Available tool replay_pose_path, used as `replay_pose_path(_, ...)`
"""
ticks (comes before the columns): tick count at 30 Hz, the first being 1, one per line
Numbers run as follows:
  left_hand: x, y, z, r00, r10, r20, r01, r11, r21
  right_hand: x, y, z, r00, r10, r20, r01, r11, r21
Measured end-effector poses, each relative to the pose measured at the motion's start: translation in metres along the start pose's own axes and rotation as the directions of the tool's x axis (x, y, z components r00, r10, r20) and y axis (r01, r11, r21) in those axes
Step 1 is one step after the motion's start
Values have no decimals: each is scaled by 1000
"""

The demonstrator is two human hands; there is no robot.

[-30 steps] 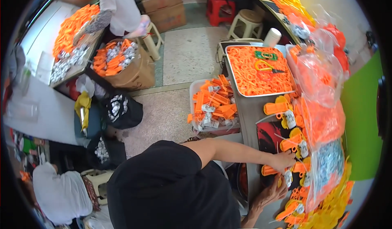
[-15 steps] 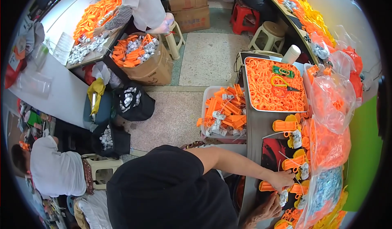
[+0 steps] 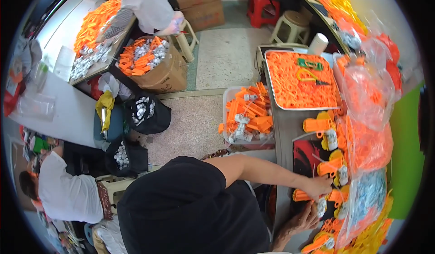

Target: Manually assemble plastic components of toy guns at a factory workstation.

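Observation:
At the bench on the right, my left hand (image 3: 319, 187) reaches in with bent fingers over a row of orange plastic pieces. What its fingertips pinch is hidden. My right hand (image 3: 304, 218) is just below, its fingers drawn together at the white part (image 3: 321, 207) of an orange plastic piece (image 3: 300, 195). That piece lies between both hands. Farther along the bench are similar orange pieces with yellow and white parts, one (image 3: 330, 165) close above my left hand and another (image 3: 317, 125) beyond it. A lower orange piece (image 3: 318, 243) lies near my right wrist.
A tray (image 3: 267, 79) of orange rings holds yellow-handled scissors (image 3: 307, 76). Clear bags (image 3: 369, 145) of orange parts line the bench's right side. Below stands a bin (image 3: 225, 104) of orange pieces. Cartons (image 3: 174, 79), stools (image 3: 290, 27), black bags (image 3: 158, 118) and two people are around.
The whole view has shifted slightly, and the seated person at the top right has left the picture. My hands stay close together at the same orange piece, with only small finger movement.

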State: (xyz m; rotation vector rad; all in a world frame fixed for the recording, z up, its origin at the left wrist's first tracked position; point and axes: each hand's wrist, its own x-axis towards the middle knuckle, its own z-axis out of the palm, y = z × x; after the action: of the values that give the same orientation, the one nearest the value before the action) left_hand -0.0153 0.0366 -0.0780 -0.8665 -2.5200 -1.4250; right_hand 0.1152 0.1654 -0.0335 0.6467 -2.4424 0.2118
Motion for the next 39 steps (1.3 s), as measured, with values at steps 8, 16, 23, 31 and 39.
replay_pose_path(8,-8,-12,-46,979,203,-32,-203,979,5,16,-15,8,992,113,63,-117,991,66)
replay_pose_path(16,-3,17,-62,975,-32,220,39,999,-25,10,-21,9,972,226,-61,-227,974,-10)
replay_pose_path(23,-9,15,-63,982,-17,188,13,1000,19,16,-27,2,977,204,64,-200,978,-57)
replay_pose_path(31,-11,19,-62,986,79,148,-94,991,96,13,-62,21,914,396,-91,-405,905,-129)
replay_pose_path(39,-2,20,-88,932,266,246,-311,937,162,17,-9,-13,844,505,-181,-488,863,133)
